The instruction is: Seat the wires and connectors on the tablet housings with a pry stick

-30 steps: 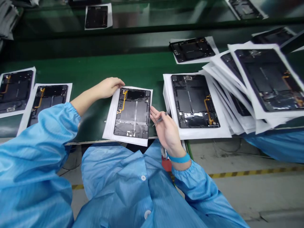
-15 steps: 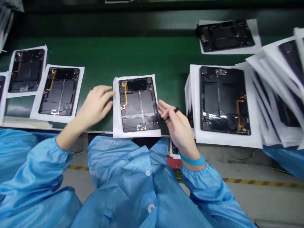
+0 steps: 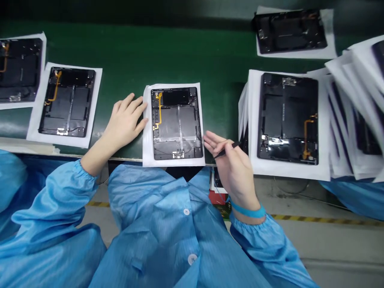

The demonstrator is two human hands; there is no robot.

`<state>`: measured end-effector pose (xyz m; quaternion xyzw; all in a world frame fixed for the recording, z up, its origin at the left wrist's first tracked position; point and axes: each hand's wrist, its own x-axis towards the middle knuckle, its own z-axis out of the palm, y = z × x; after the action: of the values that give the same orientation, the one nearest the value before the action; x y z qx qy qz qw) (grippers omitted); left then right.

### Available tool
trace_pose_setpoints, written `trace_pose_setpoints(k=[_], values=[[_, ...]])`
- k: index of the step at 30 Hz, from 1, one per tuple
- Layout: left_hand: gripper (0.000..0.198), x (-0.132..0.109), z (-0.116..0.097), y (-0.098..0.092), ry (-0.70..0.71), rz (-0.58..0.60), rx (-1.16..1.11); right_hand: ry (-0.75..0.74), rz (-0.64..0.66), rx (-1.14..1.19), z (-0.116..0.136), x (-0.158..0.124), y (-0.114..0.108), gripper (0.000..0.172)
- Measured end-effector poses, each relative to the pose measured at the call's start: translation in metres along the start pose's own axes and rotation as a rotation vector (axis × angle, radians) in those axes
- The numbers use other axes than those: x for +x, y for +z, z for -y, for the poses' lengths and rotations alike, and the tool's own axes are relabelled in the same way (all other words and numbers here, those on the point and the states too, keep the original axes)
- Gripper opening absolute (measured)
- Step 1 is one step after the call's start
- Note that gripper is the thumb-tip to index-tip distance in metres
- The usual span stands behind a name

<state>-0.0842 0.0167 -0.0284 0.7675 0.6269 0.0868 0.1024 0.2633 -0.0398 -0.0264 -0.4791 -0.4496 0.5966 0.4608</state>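
In front of me lies an opened tablet housing [image 3: 177, 124], black inside with an orange flex cable at its upper left. It rests on a white foam sleeve [image 3: 148, 132] at the edge of the green bench. My left hand [image 3: 125, 120] has its fingers spread, the tips at the sleeve's left edge. At the right side of the housing is my right hand [image 3: 232, 164], its thumb and fingers closed on thin black tweezers [image 3: 228, 149]. Some fingers of that hand reach toward the sleeve's right edge. The exact shape of the tool's tips is hard to make out.
A stack of sleeves with a tablet housing [image 3: 288, 116] on top stands to the right, beside more fanned sleeves [image 3: 348, 120]. Another housing [image 3: 291, 32] lies at the back right. Two housings, the nearer one [image 3: 66, 102] on its sleeve, lie left on the green bench [image 3: 126, 56].
The view has shifted slightly. My left hand's fingers have spread wider beside the sleeve. My right hand has moved a little away from the housing, the black tool still in it.
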Motion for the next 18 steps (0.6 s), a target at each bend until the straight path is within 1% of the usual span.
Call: trace_pose_setpoints(k=[2, 7, 10, 12, 14, 16, 18], values=[[0.066, -0.005, -0.005, -0.002, -0.022, 0.004, -0.003, -0.014, -0.015, -0.011, -0.003, 0.003, -0.001, 0.045], [0.070, -0.016, -0.017, -0.007, -0.056, 0.027, -0.090, 0.006, 0.048, -0.070, 0.000, 0.004, -0.002, 0.044], [0.075, -0.008, -0.020, -0.009, -0.110, 0.046, -0.169, 0.030, 0.046, -0.097, 0.002, 0.006, -0.005, 0.048], [0.079, 0.009, -0.020, -0.014, -0.156, 0.029, -0.184, 0.019, 0.049, -0.108, 0.002, 0.014, -0.008, 0.054], [0.081, 0.037, -0.017, -0.023, -0.202, 0.028, -0.172, -0.022, 0.052, -0.181, 0.001, 0.030, -0.010, 0.056], [0.075, 0.068, -0.012, -0.035, -0.232, 0.070, -0.152, -0.101, 0.049, -0.371, 0.001, 0.051, -0.009, 0.055], [0.059, 0.098, -0.006, -0.045, -0.255, 0.147, -0.123, -0.202, 0.036, -0.640, -0.001, 0.073, -0.004, 0.049]])
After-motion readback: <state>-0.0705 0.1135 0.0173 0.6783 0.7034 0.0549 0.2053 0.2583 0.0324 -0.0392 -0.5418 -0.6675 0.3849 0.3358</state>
